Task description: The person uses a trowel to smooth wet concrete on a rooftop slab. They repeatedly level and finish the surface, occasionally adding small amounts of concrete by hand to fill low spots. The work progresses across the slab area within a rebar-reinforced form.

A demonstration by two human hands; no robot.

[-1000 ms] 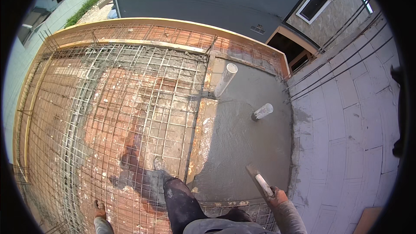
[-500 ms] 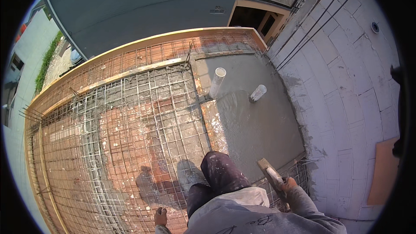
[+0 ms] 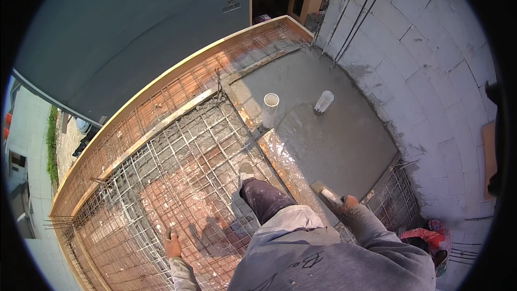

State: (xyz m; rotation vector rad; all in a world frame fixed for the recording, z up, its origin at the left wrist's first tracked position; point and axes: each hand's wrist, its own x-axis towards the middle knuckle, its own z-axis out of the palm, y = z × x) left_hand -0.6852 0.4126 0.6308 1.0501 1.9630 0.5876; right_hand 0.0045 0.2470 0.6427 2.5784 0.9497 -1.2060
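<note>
My right hand (image 3: 350,203) is closed round the pale handle of a long, flat float (image 3: 319,187). The float's blade lies at the near edge of the smooth wet concrete (image 3: 344,145). My left hand (image 3: 172,244) hangs to the left over the steel rebar mesh (image 3: 177,167); it holds nothing, and its fingers are loosely bent and a little apart. One foot (image 3: 246,169) stands on the mesh beside a mortar-spattered board (image 3: 285,164) that edges the concrete. Where the float's underside meets the surface is hidden.
Two white pipes, one tall (image 3: 270,110) and one short (image 3: 324,101), stand up from the slab. A grey block wall (image 3: 431,75) rises on the right. Wooden formwork (image 3: 177,70) rims the far and left sides. A red bundle (image 3: 425,237) lies at the lower right.
My view has turned and my body has leaned forward. My left hand has come up and forward over the mesh. My right hand has moved slightly forward and left with the float.
</note>
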